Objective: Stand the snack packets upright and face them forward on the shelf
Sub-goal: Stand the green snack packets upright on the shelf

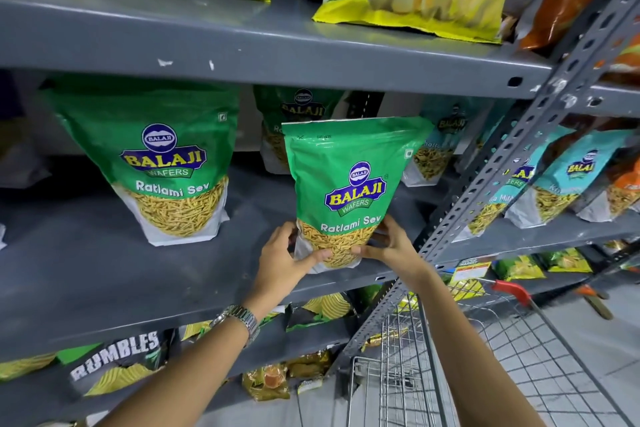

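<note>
At the far left of the middle shelf (104,270) one green packet (162,163) already stands upright with its label facing out, set a little back from the front edge. It serves as my guide for the row.

Right of it, across a bare stretch of shelf, is the packet I am working on, the sev pouch (346,184). It stands near the front edge, label toward me and top seal up, leaning slightly. My left hand (287,260), the one with the watch (239,319) on its wrist, is curled around the pouch's lower left corner, thumb across the front and fingers behind. My right hand (388,246) mirrors it on the lower right corner, thumb on the front window. Both hands are closed on the base, not the top, because I judge the weight sits low and squaring the bottom gusset is what lets it stand alone.

Behind it another green pouch (298,121) stands at the back, so this one fronts that column.

Farther right, past the slotted upright (519,156), teal packets (568,180) stand facing out on the neighbouring shelf, and the cart (450,357) waits near me below.

I judge the step nearly done: press the base flat, then let go.
</note>
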